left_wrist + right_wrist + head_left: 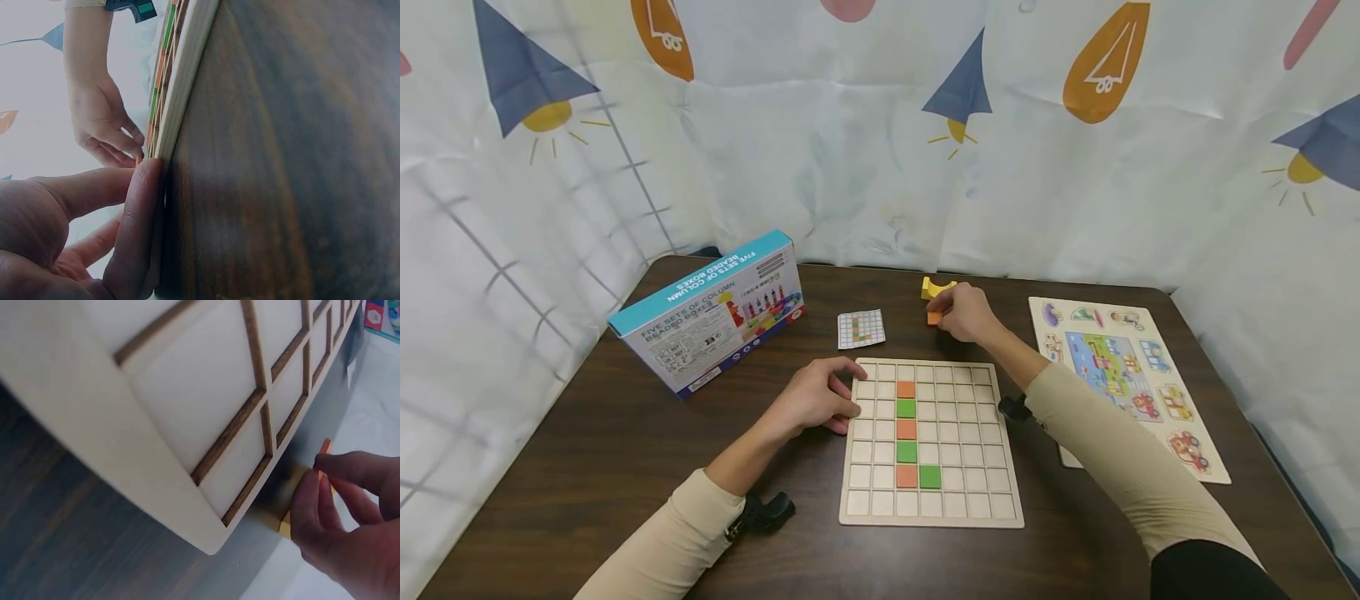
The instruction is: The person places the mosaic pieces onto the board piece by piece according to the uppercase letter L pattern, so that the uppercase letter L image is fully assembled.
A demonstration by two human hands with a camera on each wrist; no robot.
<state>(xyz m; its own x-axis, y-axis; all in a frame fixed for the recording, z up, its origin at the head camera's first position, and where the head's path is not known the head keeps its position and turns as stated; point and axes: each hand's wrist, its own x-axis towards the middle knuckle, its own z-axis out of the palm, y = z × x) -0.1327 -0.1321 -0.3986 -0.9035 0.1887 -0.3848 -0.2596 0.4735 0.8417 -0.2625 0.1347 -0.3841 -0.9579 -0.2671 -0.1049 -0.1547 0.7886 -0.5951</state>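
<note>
My right hand [966, 312] pinches a thin orange square tile [325, 447] between thumb and fingertips, beyond the far edge of the wooden grid board [973, 500]. A yellow block [936, 288] with a curved notch lies just past that hand. My left hand [816, 396] rests at the board's far left corner, fingers touching its edge; in the left wrist view a finger [142, 194] lies along the board's side. Orange tiles [906, 430] and green tiles [906, 452] alternate down one column of the board. Another green tile [929, 477] sits beside the lowest orange one.
A small pattern card [861, 329] lies behind the board. To the left stands a printed toy box [715, 321]. A picture puzzle board [1127, 375] lies on the right, partly under the right forearm. Patterned cloth [865, 167] hangs behind the dark table [760, 550].
</note>
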